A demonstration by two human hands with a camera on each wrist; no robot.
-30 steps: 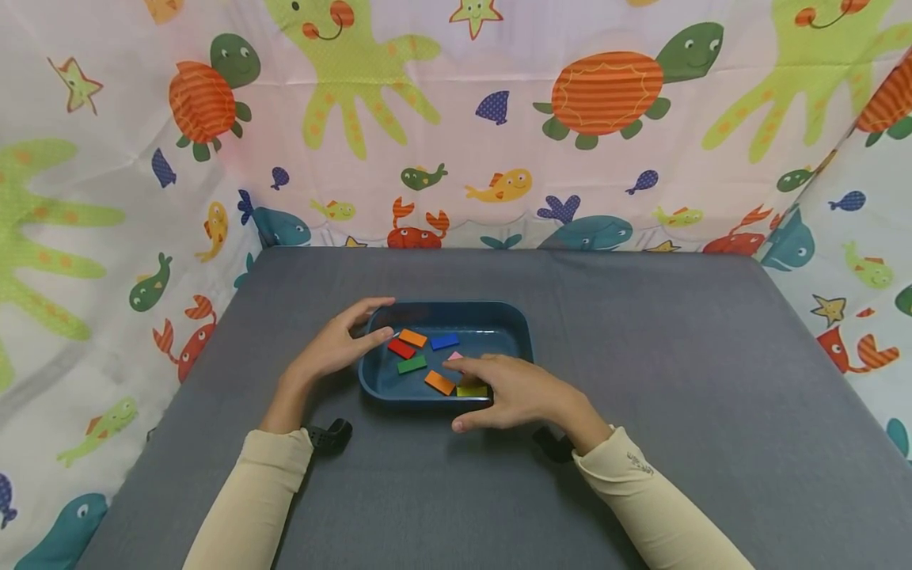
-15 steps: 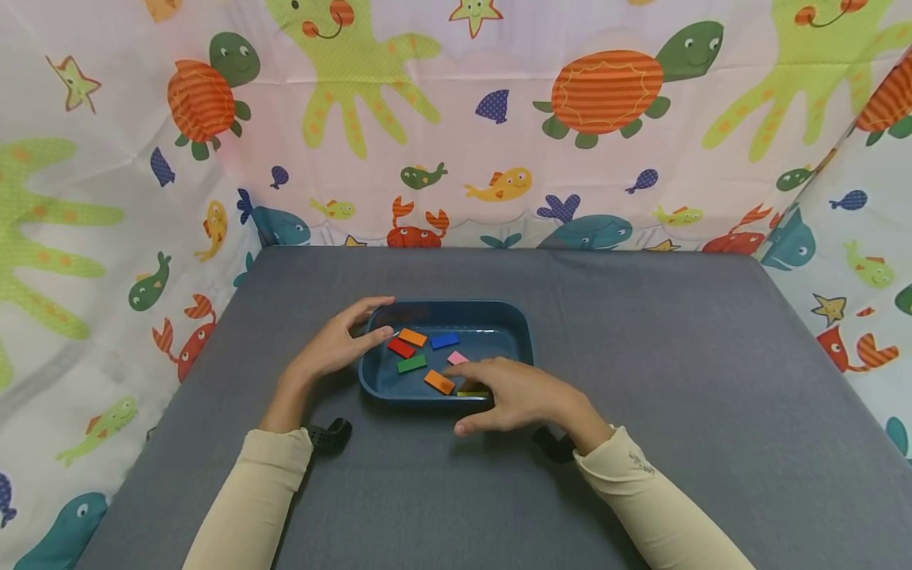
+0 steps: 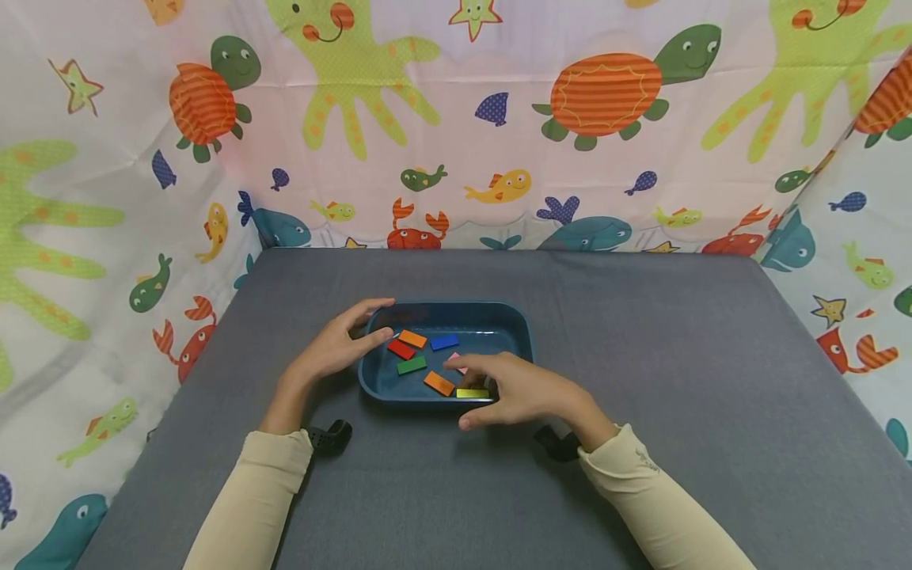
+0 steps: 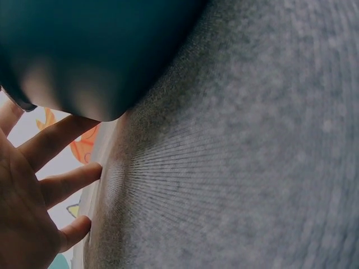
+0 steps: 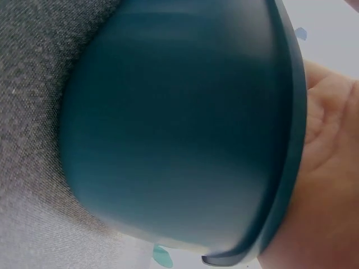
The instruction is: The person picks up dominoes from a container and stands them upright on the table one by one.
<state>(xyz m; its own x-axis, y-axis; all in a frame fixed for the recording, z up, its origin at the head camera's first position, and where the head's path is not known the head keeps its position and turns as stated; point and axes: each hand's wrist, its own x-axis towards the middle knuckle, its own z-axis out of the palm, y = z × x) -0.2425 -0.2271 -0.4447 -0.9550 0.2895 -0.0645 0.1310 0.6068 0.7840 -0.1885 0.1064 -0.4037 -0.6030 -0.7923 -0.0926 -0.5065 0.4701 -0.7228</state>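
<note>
A dark blue rectangular tray (image 3: pixel 492 340) holds small flat coloured blocks: a red block (image 3: pixel 401 348), a green block (image 3: pixel 411 366), a blue block (image 3: pixel 445 341), an orange block (image 3: pixel 438 383) and others. At the tray's left end rests my left hand (image 3: pixel 333 344), thumb over the rim; the left wrist view shows its straight, spread fingers by the outer wall. My right hand (image 3: pixel 527 388) reaches over the front right rim. Its index finger partly covers a pink block (image 3: pixel 456 356), and its other fingers bend close above a yellow block (image 3: pixel 470 393). Its thumb stays outside the tray.
The tray stands on a grey cloth-covered table (image 3: pixel 677 356). A curtain (image 3: pixel 456 182) printed with sea animals encloses the back and both sides. Black wrist straps (image 3: pixel 331 437) sit below both hands.
The right fingers dip toward the yellow block, hiding more of it, then lift so it shows again. The right hand shifts slightly right; the left hand and tray stay put.
</note>
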